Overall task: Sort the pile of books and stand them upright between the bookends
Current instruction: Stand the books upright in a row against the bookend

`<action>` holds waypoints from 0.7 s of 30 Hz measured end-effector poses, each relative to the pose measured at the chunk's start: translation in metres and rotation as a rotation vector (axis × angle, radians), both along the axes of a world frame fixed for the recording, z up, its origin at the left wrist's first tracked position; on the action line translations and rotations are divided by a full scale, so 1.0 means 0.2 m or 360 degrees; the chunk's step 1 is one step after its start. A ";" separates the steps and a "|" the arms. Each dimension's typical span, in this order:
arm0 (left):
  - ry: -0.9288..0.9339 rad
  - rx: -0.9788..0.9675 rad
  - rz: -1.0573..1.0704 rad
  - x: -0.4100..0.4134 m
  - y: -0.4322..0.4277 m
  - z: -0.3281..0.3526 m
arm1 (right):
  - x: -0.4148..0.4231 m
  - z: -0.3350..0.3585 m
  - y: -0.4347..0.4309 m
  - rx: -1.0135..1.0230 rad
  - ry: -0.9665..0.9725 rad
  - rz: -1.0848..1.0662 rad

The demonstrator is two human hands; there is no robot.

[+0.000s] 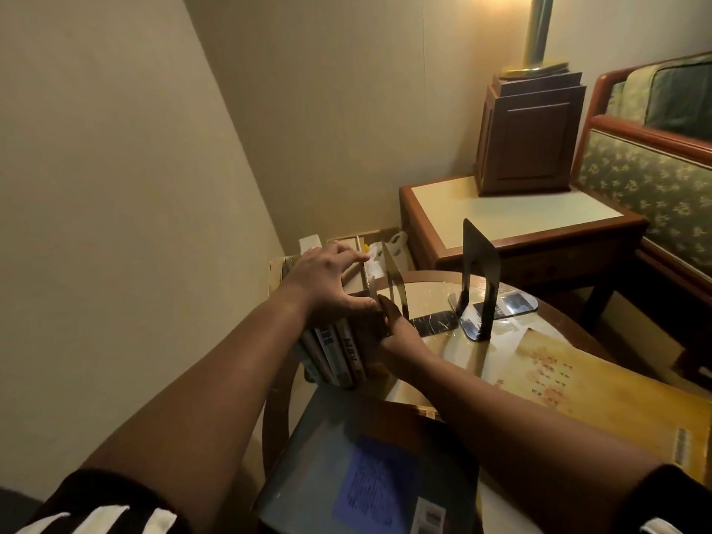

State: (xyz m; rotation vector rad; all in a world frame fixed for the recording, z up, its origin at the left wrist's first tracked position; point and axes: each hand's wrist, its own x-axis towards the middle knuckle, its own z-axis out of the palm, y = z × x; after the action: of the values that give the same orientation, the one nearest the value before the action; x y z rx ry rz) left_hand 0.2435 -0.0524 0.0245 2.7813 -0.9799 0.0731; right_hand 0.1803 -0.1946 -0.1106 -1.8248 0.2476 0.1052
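Observation:
Several books (339,352) stand upright in a row at the left edge of the round table (435,291). My left hand (327,279) lies spread over their tops, thumb down on the near side. My right hand (400,333) presses against the right face of the row, next to a black bookend (395,279) standing beside the row. A second black bookend (479,271) stands apart at the table's middle. A grey-green book with a purple panel (370,475) lies flat at the near edge. A large yellow book (601,395) lies flat on the right.
A wooden side table (516,221) holds a dark wooden box (528,136) and a lamp post (537,28). A green patterned sofa (651,179) stands at the right. Cardboard boxes and a plastic bag (389,244) sit on the floor in the corner behind the table.

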 end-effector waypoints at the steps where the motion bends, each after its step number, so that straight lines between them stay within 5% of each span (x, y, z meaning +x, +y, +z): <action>1: -0.0002 0.0006 -0.0001 0.00 0.00 0.00 | 0.01 0.00 0.00 0.0004 0.0035 0.0013; 18: 0.0034 0.0010 0.0026 -0.02 0.02 0.02 | -0.25 0.09 -0.13 -0.0060 0.0042 0.0245; 21: 0.0032 0.0000 0.0015 -0.03 0.01 0.03 | -0.39 0.13 -0.24 -0.0293 -0.0043 0.0328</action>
State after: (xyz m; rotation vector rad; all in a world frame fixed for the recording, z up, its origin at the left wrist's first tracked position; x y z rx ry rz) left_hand 0.2382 -0.0498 0.0301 2.7815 -0.9620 0.0466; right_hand 0.1024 -0.2424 -0.0853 -2.0304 0.0502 0.2073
